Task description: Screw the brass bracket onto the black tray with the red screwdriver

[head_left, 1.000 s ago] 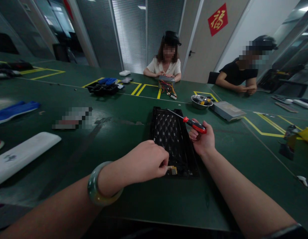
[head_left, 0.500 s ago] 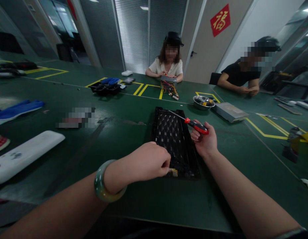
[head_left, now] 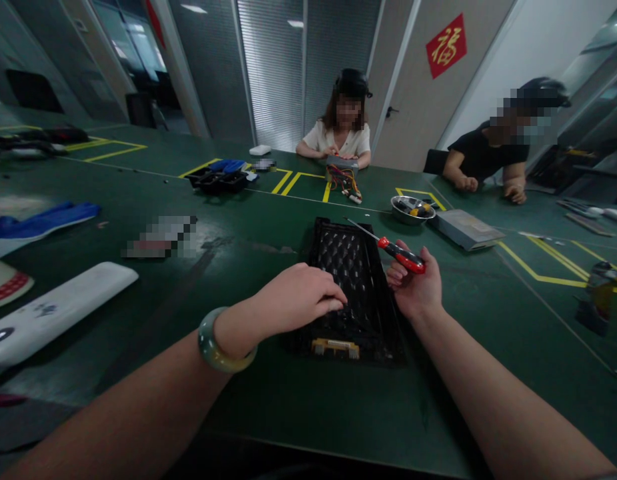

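Panel: A black plastic panel (head_left: 356, 267) with a diamond lattice lies flat on the green bench mat (head_left: 288, 417), straight ahead of you, its long axis running away from you.

Left hand: Your left hand (head_left: 298, 297) lies palm down across the panel's left long edge, fingers loosely extended toward its middle, with nothing visible in its hold. A mottled green bangle (head_left: 221, 340) circles your wrist.

Right hand: Your right hand (head_left: 416, 283) is curled around a red-and-black screwdriver (head_left: 402, 255) just beside the panel's right long edge. The thin shaft points away and to your left, past the panel's far right corner.

Connector: A small brass-coloured connector strip (head_left: 336, 348) sits at the panel's near end, below your left hand and apart from it. Your left hand is the nearer one.

Edges: Green mat shows along both long sides of the panel and in front of its near end. Beyond your right hand sit a steel bowl (head_left: 412, 210) of small parts and a flat grey metal box (head_left: 467, 230).
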Demonstrator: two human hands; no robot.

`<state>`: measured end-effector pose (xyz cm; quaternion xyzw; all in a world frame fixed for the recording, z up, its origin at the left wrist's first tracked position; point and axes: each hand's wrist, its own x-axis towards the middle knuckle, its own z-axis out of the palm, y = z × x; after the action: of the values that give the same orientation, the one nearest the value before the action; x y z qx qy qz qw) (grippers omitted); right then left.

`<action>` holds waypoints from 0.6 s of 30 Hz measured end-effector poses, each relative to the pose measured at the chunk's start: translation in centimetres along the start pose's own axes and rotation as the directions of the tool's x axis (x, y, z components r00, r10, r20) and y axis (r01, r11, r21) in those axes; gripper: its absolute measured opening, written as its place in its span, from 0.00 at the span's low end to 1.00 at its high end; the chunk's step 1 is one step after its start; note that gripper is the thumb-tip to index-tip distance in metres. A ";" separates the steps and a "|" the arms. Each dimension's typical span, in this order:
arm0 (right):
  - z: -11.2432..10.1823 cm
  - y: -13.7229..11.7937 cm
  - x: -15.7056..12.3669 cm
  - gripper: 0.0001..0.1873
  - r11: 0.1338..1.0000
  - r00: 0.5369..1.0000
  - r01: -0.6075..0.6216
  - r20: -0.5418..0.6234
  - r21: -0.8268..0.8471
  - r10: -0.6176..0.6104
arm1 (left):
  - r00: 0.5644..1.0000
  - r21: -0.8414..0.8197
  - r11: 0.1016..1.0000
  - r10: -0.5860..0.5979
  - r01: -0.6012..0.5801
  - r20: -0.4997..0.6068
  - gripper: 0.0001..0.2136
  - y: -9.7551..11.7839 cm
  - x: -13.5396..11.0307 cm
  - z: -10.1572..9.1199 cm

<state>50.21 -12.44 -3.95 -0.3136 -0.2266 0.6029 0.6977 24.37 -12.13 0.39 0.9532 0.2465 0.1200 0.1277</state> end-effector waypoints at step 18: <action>0.1 0.1 -0.1 0.21 1.000 1.000 0.002 -0.027 0.007 -0.002 | 0.996 0.018 0.995 0.093 -0.093 -0.001 0.08 -0.8 0.8 2.4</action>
<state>50.06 -12.57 -3.98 -0.3192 -0.2155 0.5985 0.7025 25.38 -11.54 -1.95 0.9646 0.2028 0.1247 0.1131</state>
